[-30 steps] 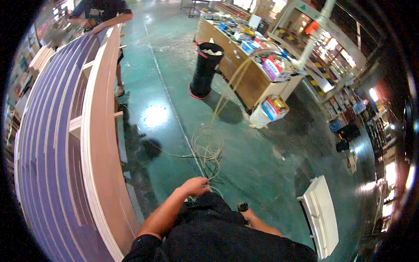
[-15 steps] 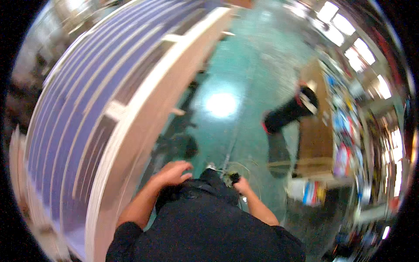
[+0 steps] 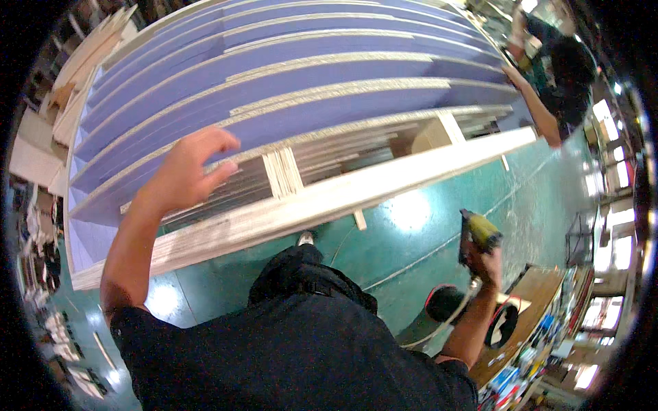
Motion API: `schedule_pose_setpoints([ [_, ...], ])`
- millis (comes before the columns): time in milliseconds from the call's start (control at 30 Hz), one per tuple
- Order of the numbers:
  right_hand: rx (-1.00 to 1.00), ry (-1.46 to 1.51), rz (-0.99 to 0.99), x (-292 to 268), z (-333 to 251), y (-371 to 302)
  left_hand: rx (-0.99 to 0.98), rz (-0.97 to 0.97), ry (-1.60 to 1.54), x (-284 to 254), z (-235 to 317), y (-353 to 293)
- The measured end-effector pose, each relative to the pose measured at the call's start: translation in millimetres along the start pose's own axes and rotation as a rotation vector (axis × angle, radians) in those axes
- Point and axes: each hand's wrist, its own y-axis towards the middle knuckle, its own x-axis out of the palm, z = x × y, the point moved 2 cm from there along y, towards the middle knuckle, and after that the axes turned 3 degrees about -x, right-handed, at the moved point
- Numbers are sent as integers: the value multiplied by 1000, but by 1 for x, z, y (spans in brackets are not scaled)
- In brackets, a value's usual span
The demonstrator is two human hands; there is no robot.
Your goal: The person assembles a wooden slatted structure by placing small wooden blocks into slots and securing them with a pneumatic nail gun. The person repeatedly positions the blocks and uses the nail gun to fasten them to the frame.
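Note:
My right hand [image 3: 485, 264] grips a pneumatic nail gun [image 3: 483, 233], black and yellow-green, held out over the floor to the right. A pale air hose [image 3: 456, 312] runs from its handle down beside my forearm. My left hand [image 3: 192, 171] is raised with thumb and fingers apart, holding nothing. It hovers above the near side of a large wooden frame [image 3: 384, 179]; whether it touches a panel I cannot tell. Inside the frame, several long purple-faced panels [image 3: 329, 72] stand on edge in rows. Short pale wood blocks [image 3: 282, 172] bridge the gap between the frame's near rail and the closest panel.
A co-worker [image 3: 558, 75] in dark clothing reaches to the frame's far right end. At the lower right are a black cylinder with a red rim [image 3: 444, 301] and a cluttered bench [image 3: 524, 315]. Wood sheets [image 3: 89, 61] stand at the far left. The floor [image 3: 425, 257] is glossy green.
My view has turned left, so the frame now spans the front. My left hand has risen over it. The right hand has lifted the nail gun into plain view, and a co-worker has appeared.

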Motion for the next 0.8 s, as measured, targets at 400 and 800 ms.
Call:
schedule_pose_setpoints([
  [400,-855,-1178,-727,95,-408,108,-272,-173,201,42,-102,106],
  [800,-835,-727,-1400,377,-448,186,-427,-159,182,28,-112,86],
])
